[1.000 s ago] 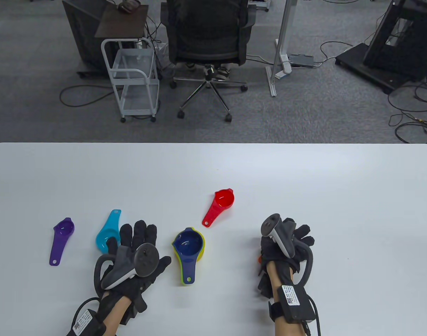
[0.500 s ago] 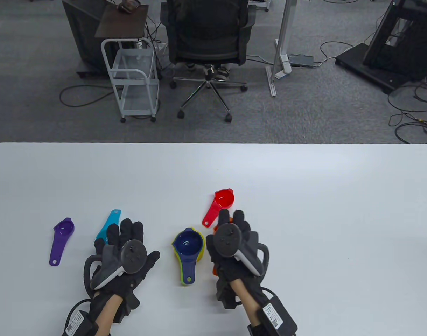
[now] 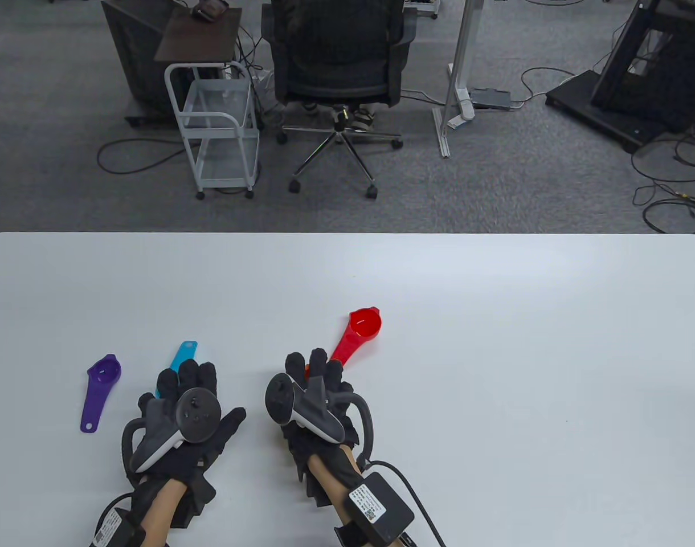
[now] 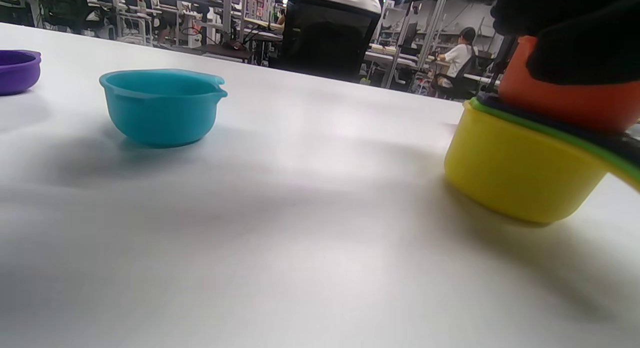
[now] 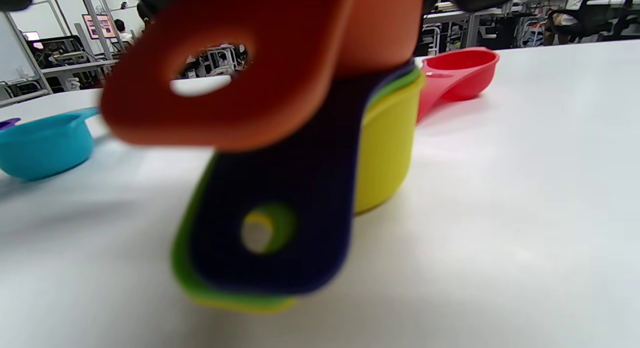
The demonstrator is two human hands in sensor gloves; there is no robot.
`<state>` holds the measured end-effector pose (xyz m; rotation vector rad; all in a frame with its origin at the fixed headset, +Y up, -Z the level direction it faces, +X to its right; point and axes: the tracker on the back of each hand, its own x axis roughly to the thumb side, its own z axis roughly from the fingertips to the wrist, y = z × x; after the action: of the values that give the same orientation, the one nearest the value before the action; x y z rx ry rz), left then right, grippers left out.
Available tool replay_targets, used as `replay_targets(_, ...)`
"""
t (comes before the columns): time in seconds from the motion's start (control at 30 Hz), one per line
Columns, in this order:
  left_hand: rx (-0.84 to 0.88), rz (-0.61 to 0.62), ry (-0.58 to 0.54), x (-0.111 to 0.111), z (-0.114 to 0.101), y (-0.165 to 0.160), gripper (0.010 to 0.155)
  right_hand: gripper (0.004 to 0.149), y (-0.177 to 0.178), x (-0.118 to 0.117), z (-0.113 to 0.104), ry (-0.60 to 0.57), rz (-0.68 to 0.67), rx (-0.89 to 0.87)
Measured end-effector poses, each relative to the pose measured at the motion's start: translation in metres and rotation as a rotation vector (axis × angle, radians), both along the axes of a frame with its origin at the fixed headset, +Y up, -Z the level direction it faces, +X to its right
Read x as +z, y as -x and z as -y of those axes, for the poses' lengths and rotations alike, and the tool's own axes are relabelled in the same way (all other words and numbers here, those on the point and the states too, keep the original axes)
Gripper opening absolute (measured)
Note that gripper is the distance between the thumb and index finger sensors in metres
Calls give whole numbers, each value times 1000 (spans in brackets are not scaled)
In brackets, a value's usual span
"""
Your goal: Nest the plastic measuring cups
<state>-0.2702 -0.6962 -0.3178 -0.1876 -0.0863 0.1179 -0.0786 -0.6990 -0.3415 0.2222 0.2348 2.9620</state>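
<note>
My right hand (image 3: 316, 376) holds an orange cup (image 5: 240, 68) and sets it into the nested stack, whose yellow cup (image 5: 387, 138) holds a green cup and a navy cup (image 5: 280, 213). The left wrist view shows the orange cup (image 4: 565, 106) sitting high in the yellow cup (image 4: 520, 168). In the table view my right hand hides the stack. My left hand (image 3: 199, 387) is open and flat over the cyan cup (image 3: 185, 353), which stands free in the left wrist view (image 4: 162, 106). A purple cup (image 3: 99, 390) lies at the left. A red cup (image 3: 362, 327) lies behind the stack.
The white table (image 3: 495, 342) stretches wide to the right and behind the cups. Beyond its far edge stand an office chair (image 3: 339, 62) and a white wire cart (image 3: 219, 125) on the carpet.
My right hand has carried the orange cup from the right side leftward onto the nested stack and now covers it. My left hand has slid a little left and toward me.
</note>
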Motion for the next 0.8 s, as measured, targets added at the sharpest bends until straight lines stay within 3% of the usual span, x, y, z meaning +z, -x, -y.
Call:
replay_targets(0.4,-38,-3,45,-2,6,-4,93,77,9,-9,14,61,42,23)
replay_targets(0.8,-47,-11,80,-1,5,-6,93,78,11,-9,24,50,40,69)
